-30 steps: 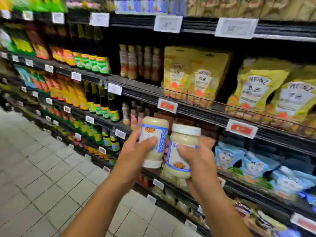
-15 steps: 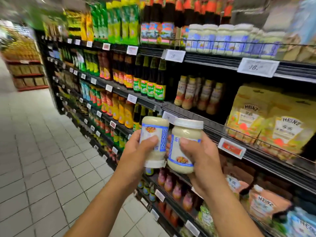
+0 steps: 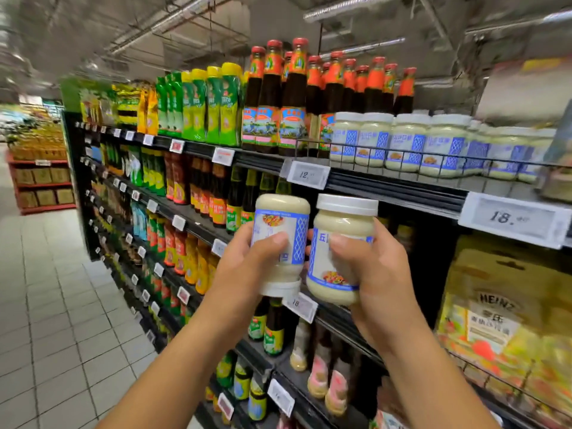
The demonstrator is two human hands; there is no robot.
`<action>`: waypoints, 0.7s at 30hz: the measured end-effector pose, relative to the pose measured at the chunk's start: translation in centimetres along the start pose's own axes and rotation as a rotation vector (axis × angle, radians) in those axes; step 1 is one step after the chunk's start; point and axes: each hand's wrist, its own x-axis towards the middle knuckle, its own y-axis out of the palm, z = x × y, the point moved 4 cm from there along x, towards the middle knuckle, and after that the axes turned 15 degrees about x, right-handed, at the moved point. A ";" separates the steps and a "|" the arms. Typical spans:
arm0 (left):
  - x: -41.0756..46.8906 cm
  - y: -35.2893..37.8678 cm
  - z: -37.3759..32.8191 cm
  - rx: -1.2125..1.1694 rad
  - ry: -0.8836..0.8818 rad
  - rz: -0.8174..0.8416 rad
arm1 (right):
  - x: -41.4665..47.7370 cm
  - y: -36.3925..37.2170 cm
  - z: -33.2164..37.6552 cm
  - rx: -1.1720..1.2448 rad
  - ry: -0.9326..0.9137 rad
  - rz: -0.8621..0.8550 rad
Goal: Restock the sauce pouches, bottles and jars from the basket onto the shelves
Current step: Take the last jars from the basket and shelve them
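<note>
I have the left hand (image 3: 247, 261) wrapped round one white sauce jar, the upside-down jar (image 3: 280, 230), with its lid at the bottom. The right hand (image 3: 371, 274) grips the upright jar (image 3: 340, 224), which has its white lid on top. The two jars are side by side, very close, out in front of the shelves and not on any shelf yet. I cannot see the basket. Up and to the right, on the top shelf (image 3: 396, 187), there is a row of jars (image 3: 408, 144) that look just the same, standing behind a thin wire rail (image 3: 374, 150). I think that is where these two belong. Tall brown bottles (image 3: 291, 97) with orange caps stand just left of that row, and yellow pouches (image 3: 501, 320) sit lower down on the right. Here is what could go wrong. Both hands are full, so I have no free hand to flip the upside-down jar, and it could slip while I turn it. The jars look smooth and heavy, and I cannot tell if they are glass, so a drop onto the hard floor could be bad. The shelf is high, so a jar could hit the wire rail on the way over. A push that is too hard could tip the row of jars or bump the brown bottles.
</note>
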 end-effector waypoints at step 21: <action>20.8 4.0 -9.4 -0.040 0.316 0.317 | 15.5 1.8 8.9 -0.277 -0.360 -0.055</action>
